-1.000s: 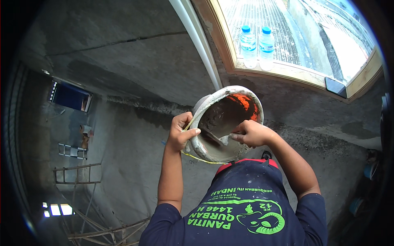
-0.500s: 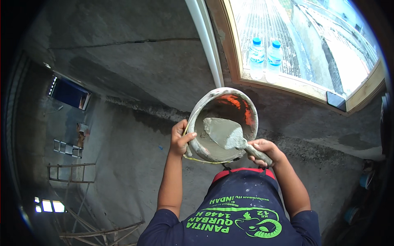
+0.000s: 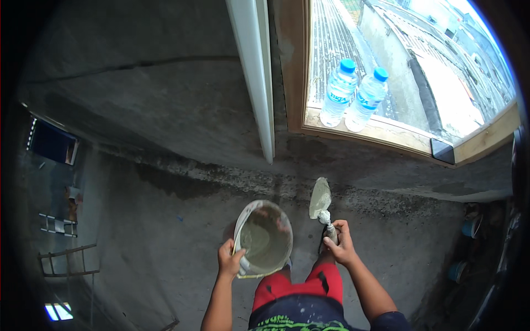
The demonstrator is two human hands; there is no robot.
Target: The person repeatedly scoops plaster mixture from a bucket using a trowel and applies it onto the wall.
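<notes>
My left hand point(image 3: 229, 256) grips the left side of a pale, cement-crusted bucket point(image 3: 284, 231), which hangs at the lower middle with grey wet mix and some orange showing on its inner wall. My right hand point(image 3: 341, 243) is wrapped round the handle of a trowel point(image 3: 320, 198) to the right of the bucket, outside it; the blade is coated in grey mix and points away from me.
A wall point(image 3: 138, 105) carries a white pipe point(image 3: 248, 66). A wooden window frame point(image 3: 342, 129) holds two plastic bottles point(image 3: 337, 96) and a dark flat object point(image 3: 441, 150). A small ladder point(image 3: 58, 224) and metal frame point(image 3: 69, 259) stand left, small buckets point(image 3: 470, 226) right.
The bucket has moved down and slightly left, away from the wall in view. The trowel has come out of the bucket to its right. My red shorts now show more.
</notes>
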